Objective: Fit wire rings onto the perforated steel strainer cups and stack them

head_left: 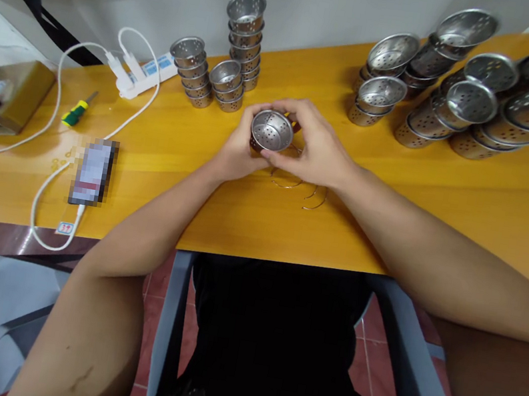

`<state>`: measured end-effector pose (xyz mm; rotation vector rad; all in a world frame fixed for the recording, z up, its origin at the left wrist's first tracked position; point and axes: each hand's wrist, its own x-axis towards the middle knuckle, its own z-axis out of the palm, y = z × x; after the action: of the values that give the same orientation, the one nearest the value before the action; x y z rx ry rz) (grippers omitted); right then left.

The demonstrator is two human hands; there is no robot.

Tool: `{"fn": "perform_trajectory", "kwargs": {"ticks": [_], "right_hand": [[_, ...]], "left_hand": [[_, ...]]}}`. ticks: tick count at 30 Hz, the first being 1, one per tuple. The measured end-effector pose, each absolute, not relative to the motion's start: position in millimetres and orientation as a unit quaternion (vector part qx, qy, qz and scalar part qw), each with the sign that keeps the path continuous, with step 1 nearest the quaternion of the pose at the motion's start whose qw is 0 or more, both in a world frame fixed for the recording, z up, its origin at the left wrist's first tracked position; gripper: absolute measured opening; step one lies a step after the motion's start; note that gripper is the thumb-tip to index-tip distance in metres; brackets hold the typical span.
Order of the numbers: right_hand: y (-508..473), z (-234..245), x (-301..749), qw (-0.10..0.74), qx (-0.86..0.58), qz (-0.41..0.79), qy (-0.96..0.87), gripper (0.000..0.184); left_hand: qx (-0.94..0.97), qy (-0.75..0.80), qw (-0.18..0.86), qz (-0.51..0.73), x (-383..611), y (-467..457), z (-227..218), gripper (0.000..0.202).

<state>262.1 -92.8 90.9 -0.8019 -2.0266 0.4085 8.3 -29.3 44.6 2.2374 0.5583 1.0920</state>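
Between my two hands is a small perforated metal cup [272,131], its open mouth facing up toward me. My left hand [239,150] wraps round the cup's left side. From the right, my right hand [321,143] grips its rim with the thumb in front and the fingers behind. Thin curved wires [315,200] lie on the table just below my right hand, partly covered by it. The cup's lower part is hidden by my fingers, so I cannot tell whether it touches the table.
Stacks of perforated cups [244,39] stand behind my hands, and larger stacks [426,110] fill the back right. On the left are a power strip [147,78] with white cables, a screwdriver [76,112], a phone [93,173] and a cardboard box [27,97]. The table's front edge [279,261] is near me.
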Motion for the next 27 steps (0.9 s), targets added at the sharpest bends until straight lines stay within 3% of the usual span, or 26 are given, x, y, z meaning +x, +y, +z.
{"fn": "perform_trajectory", "kwargs": {"ticks": [3,6,9,11,17,21,27], "right_hand": [[-85.0,98.8,279.6,0.467,-0.341,0.085,-0.811,0.082],[-69.1,112.7,314.6,0.46,-0.469,-0.03,-0.753,0.097],[-58.6,131.2,345.5,0.36,-0.678,-0.04,-0.64,0.121],[-60.8,143.3,354.2,0.286,-0.764,-0.018,-0.577,0.127],[-84.8,163.9,339.5,0.251,-0.793,0.015,-0.555,0.098],[-85.7,169.4,329.2,0.195,-0.823,0.01,-0.533,0.105],[-79.1,159.3,340.4,0.208,-0.809,0.022,-0.549,0.102]], "left_hand": [[0.839,0.21,0.29,0.41,6.9,-23.3,36.5,0.119],[0.841,0.247,0.276,0.394,-0.7,-13.3,29.7,0.122],[0.84,0.27,0.255,0.395,-7.2,-6.6,26.8,0.115],[0.839,0.279,0.247,0.397,-8.1,-6.8,27.8,0.113],[0.824,0.304,0.246,0.409,-5.3,-14.8,35.9,0.108],[0.822,0.309,0.246,0.411,-5.7,-13.7,36.4,0.107],[0.816,0.315,0.25,0.415,-4.3,-14.8,36.5,0.101]]}}
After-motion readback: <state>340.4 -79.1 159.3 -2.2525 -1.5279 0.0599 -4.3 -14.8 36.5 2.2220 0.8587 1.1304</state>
